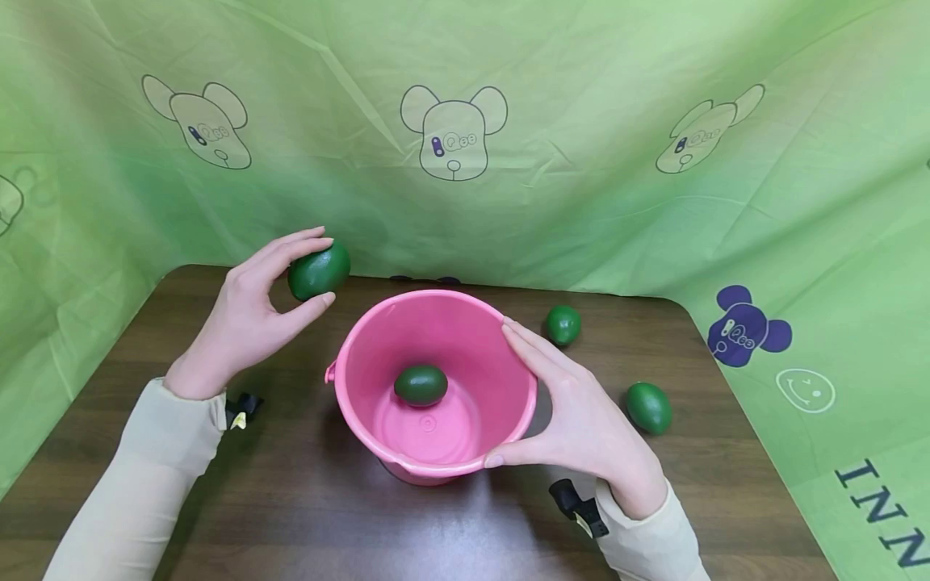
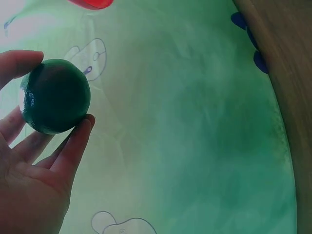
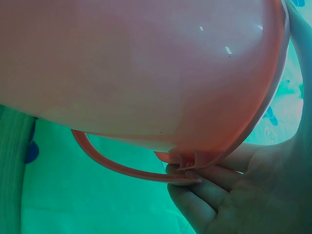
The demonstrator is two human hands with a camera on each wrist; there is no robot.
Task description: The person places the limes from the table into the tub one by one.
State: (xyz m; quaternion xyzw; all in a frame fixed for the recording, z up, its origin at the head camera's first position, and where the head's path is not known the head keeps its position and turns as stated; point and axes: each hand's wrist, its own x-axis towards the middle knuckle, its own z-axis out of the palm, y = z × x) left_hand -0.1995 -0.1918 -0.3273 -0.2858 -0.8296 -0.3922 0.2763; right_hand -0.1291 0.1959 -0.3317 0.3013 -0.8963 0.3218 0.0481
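Broadly, green printed cloth stands behind and beside the wooden worktop. Midway between its left and right edges is a pink bucket, mouth up. The right hand grips the bucket's rim on its right side — thumb near, fingers far. The left hand, toward the far left corner, holds a green oval between thumb and fingers. Another oval lies inside the bucket — two more, one by the far edge, one nearer the right edge, rest on the worktop.
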